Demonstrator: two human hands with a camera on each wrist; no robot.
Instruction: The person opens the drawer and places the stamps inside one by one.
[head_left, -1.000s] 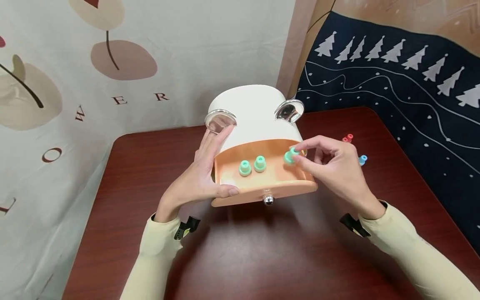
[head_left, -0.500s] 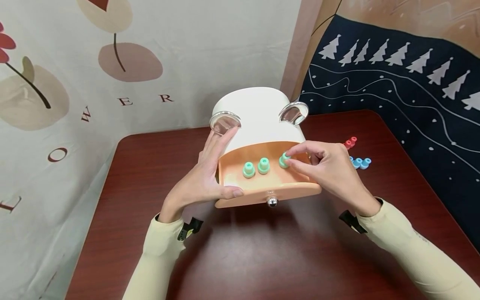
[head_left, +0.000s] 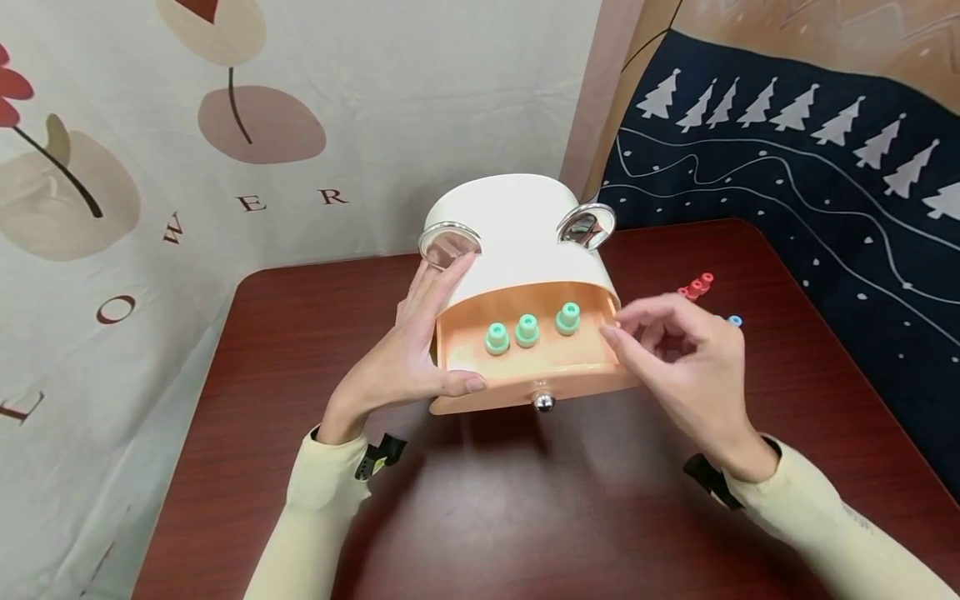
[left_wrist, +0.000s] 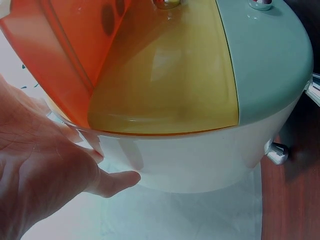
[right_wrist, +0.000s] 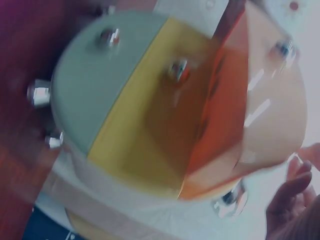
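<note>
A white rounded toy cabinet [head_left: 510, 225] stands on the table with its peach drawer [head_left: 525, 382] pulled out. Inside the drawer, several hollow-topped pieces stand upright: three green stepped pegs [head_left: 527, 331], the rightmost apart from the other two. My left hand [head_left: 397, 354] rests along the cabinet's left side, fingers stretched and thumb lying over the drawer front. At the drawer's right end, my right hand [head_left: 682, 358] hovers with thumb and index finger slightly apart, holding nothing. In the left wrist view, yellow [left_wrist: 170, 70] and green [left_wrist: 270, 60] fronts show below the opened drawer.
Small red pegs [head_left: 696, 287] lie in a row on the table right of the cabinet, with a blue peg [head_left: 734, 320] partly hidden behind my right hand. Silver rings [head_left: 587, 227] stick out of the cabinet's sides. A printed cloth [head_left: 285, 225] hangs behind the table.
My right hand carried the third green peg leftward, let it go standing in the drawer, and drew back to the right. My left hand has stayed on the cabinet.
</note>
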